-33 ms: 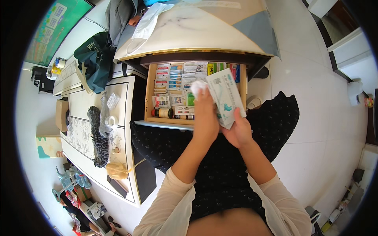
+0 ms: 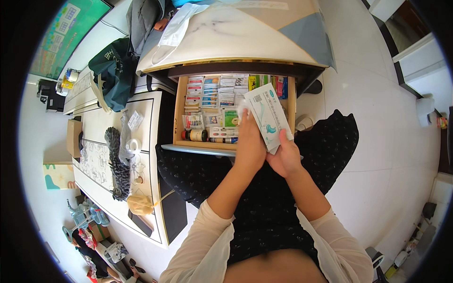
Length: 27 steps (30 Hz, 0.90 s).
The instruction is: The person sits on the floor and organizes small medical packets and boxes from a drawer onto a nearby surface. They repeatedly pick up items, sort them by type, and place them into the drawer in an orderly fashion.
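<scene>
My right hand (image 2: pixel 286 156) grips a flat white medicine box (image 2: pixel 268 117) with teal print, tilted above the open drawer. The thumb lies on the box's front. On the box's left side, my left hand (image 2: pixel 251 142) is closed on a crumpled white tissue (image 2: pixel 241 106), pressed close to the box edge; its fingertips are partly hidden. Below both hands, the drawer (image 2: pixel 176 120) holds rows of small medicine packets (image 2: pixel 210 96), a green-and-white packet (image 2: pixel 230 118), a blister pack (image 2: pixel 221 132) and a dark bottle (image 2: pixel 195 136).
Above the drawer spreads a marble-patterned tabletop (image 2: pixel 222 33) with a white face mask (image 2: pixel 181 26). To the left, a side cabinet (image 2: pixel 96 137) carries a dark bag (image 2: pixel 113 70), a tape roll (image 2: pixel 133 145) and a dark fluffy item (image 2: pixel 117 162). Another person (image 2: pixel 92 257) appears at lower left.
My left hand has moved slightly right with the tissue, from beside the box in against its left edge. More of the green-and-white packet shows. The box has shifted slightly.
</scene>
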Motion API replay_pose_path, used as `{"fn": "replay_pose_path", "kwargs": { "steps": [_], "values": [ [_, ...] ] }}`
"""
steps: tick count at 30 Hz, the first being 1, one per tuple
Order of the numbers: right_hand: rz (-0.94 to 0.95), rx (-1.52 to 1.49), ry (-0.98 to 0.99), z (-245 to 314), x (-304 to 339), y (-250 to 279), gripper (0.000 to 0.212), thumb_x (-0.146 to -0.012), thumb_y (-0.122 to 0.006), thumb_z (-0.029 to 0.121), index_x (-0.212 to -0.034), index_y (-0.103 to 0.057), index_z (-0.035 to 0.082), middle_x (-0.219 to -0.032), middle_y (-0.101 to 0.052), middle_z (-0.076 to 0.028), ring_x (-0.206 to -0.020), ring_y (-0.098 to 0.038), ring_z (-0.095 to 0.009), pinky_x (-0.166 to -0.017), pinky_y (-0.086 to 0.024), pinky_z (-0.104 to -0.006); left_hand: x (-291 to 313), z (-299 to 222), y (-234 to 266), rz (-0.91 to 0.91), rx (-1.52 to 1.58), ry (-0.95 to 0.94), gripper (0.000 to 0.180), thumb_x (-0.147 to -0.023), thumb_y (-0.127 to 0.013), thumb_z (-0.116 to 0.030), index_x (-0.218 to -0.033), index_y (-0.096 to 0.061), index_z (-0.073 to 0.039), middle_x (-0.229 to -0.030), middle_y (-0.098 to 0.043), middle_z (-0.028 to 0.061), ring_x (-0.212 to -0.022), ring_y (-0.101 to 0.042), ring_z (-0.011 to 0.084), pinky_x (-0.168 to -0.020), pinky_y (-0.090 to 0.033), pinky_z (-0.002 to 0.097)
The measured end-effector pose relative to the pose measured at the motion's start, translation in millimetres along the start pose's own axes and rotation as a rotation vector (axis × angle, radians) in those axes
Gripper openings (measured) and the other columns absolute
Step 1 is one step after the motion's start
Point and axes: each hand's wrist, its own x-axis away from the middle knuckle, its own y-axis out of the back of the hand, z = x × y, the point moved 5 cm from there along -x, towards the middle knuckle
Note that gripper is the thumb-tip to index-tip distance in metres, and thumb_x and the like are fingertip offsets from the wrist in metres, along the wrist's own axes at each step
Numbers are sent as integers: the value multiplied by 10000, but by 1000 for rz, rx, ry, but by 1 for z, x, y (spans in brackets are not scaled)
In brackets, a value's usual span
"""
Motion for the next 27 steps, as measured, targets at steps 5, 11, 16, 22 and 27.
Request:
{"fn": "replay_pose_path", "kwargs": {
  "steps": [5,11,16,22,27],
  "values": [
    [11,-40,60,9,-10,14,498,-985,-254,377,-1404,-245,107,-1426,-319,-65,-1294,-328,-237,-1074,-264,-388,10,-29,-11,151,0,-136,433,-821,-434,-5,-1243,-402,84,-1333,-372,264,-1266,-273,478,-1035,-263,486],
    [-43,-83,26,14,-14,15,488,-984,-271,380,-1387,-275,105,-1406,-345,-67,-1266,-362,-231,-1058,-294,-395,18,-35,-14,159,-203,-249,390,-808,-462,-6,-1189,-460,76,-1333,-389,253,-1261,-339,413,-1034,-289,454],
    [-57,-127,28,13,-1,22,491,-981,-237,389,-1374,-283,99,-1381,-370,-97,-1288,-334,-282,-1068,-270,-464,1,16,10,54,99,52,312,-900,-402,-34,-1200,-473,14,-1173,-523,231,-1097,-497,379,-909,-405,372],
    [-30,-130,5,35,3,16,485,-980,-225,393,-1365,-298,106,-1386,-361,-117,-1282,-350,-327,-1027,-322,-516,21,87,28,-10,584,571,257,-947,-396,-93,-1141,-539,-4,-1034,-599,82,-907,-542,117,-791,-440,249],
    [32,-170,-39,35,6,17,506,-976,-217,416,-1363,-297,99,-1386,-359,-129,-1276,-350,-359,-1026,-330,-518,20,60,42,-68,1093,673,314,-965,-382,-119,-1235,-461,21,-1130,-566,105,-1006,-564,169,-851,-465,296]
  ]
}}
